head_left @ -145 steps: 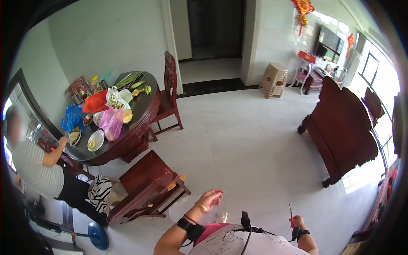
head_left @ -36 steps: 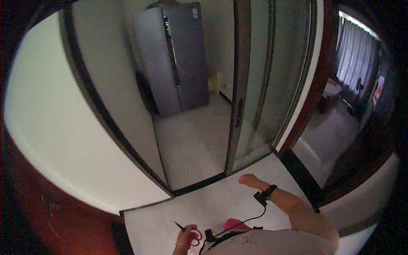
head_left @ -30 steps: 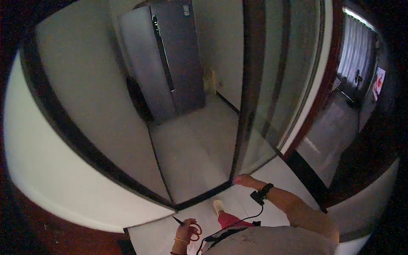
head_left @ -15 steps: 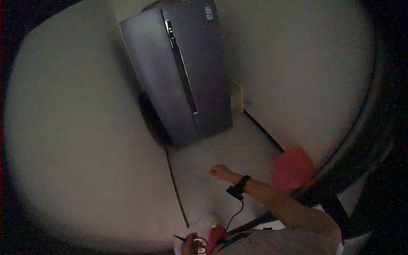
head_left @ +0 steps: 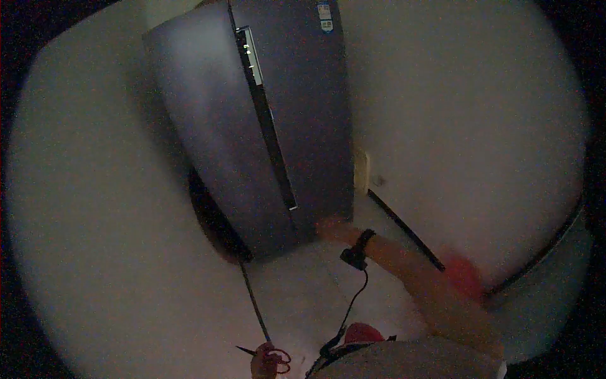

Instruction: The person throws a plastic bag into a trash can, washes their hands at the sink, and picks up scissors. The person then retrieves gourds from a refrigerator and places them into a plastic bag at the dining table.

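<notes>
My left hand (head_left: 262, 365) is at the bottom edge of the view, closed around a pair of scissors (head_left: 282, 361) with red loop handles. Their dark pointed blades stick out to the left. My right hand (head_left: 334, 230) reaches forward in front of the lower part of a grey two-door refrigerator (head_left: 303, 120). Motion blur smears its fingers, and whether it touches the door cannot be made out. A black wrist device (head_left: 355, 258) with a cable sits on my right wrist.
The room is dim. Pale walls (head_left: 467, 126) flank the refrigerator, with dark skirting (head_left: 404, 228) on the right. A blurred red object (head_left: 462, 276) is beyond my right forearm. A yellowish flat item (head_left: 361, 170) stands beside the refrigerator. Light floor tiles (head_left: 297, 297) lie below.
The refrigerator appears larger and nearer. My right hand has moved up in the view and now overlaps its lower front. The red object at right is now partly behind my forearm. The scissors stay in my left hand.
</notes>
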`<control>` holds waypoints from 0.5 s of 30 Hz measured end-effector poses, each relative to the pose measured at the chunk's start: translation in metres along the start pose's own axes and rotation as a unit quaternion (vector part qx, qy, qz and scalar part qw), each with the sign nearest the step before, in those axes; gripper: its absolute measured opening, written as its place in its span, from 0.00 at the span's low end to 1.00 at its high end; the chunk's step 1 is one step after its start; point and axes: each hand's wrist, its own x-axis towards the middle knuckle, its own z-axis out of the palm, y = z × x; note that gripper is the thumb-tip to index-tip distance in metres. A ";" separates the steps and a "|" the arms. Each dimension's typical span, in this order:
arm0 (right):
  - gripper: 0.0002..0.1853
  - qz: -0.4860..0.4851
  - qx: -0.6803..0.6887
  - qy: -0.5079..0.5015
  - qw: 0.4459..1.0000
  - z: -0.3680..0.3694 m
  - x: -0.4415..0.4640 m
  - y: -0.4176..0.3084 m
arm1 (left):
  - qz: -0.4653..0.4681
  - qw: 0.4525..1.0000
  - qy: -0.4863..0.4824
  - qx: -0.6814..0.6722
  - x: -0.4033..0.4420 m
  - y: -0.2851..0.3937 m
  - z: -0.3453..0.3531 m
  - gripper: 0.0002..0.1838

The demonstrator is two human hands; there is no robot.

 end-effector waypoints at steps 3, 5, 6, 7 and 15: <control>0.12 -0.031 -0.051 0.029 0.998 -0.017 -0.022 -0.023 | 0.001 0.998 -0.048 -0.031 -0.051 -0.025 -0.007 0.18; 0.12 -0.053 -0.081 0.046 0.994 -0.020 -0.030 -0.052 | -0.008 1.000 0.006 -0.013 -0.115 -0.019 -0.007 0.18; 0.12 -0.066 -0.098 0.056 0.991 -0.023 -0.036 -0.060 | -0.022 0.998 0.060 0.012 -0.141 -0.023 0.001 0.18; 0.12 -0.078 -0.114 0.068 0.988 -0.025 -0.040 -0.069 | 0.020 0.995 0.097 -0.004 -0.163 -0.054 -0.014 0.19; 0.14 -0.145 -0.254 0.105 0.950 -0.086 0.056 -0.128 | 0.031 0.952 0.275 0.130 -0.273 -0.032 0.022 0.21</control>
